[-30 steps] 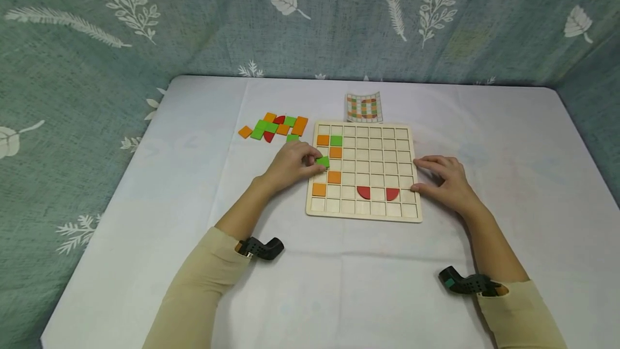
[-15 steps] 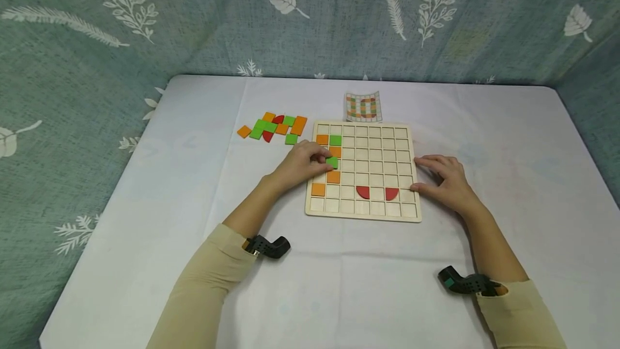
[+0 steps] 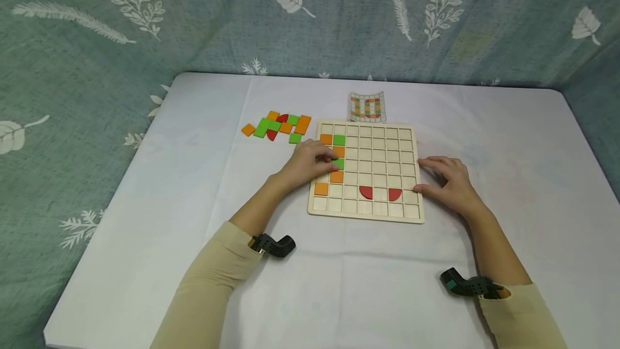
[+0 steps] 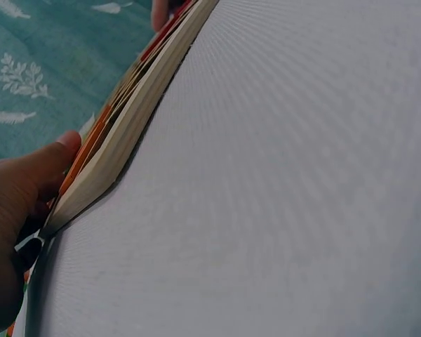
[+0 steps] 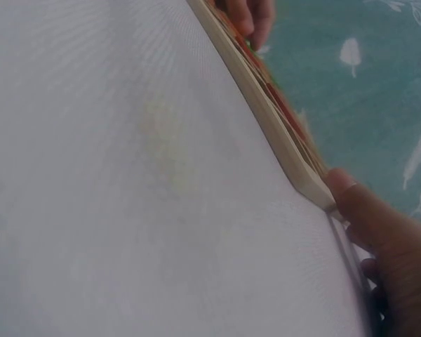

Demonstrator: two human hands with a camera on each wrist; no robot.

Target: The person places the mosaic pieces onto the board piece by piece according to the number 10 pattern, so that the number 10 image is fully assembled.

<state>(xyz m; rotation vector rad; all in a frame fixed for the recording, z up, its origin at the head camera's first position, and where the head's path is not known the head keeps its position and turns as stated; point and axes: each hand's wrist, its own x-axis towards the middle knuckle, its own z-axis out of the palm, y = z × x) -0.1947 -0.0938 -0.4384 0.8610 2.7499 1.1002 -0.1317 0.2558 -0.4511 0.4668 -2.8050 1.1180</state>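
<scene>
While the left hand (image 3: 308,161) pinches a green tile (image 3: 339,164), possibly already seated, on a gridded board (image 3: 380,168) at centre frame, seven other tiles (image 3: 321,189) sit in cells in the head view; loose tiles (image 3: 274,126) lie unplaced at upper left of centre. The right hand (image 3: 449,181), thumb and fingers parted, merely touches the board's right edge. A printed card (image 3: 367,107) lies above on the white-covered bench (image 3: 368,295), before a leaf-print curtain (image 3: 339,20). Left wrist view: the board edge-on, upper left. Right wrist view: a thumb against the board, lower right.

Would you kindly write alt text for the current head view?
A person's left hand pinches a green square tile on a pale wooden grid board, while the right hand touches its right edge. Loose orange, green and red tiles lie left of the board, with a colour-patterned card behind it.
</scene>
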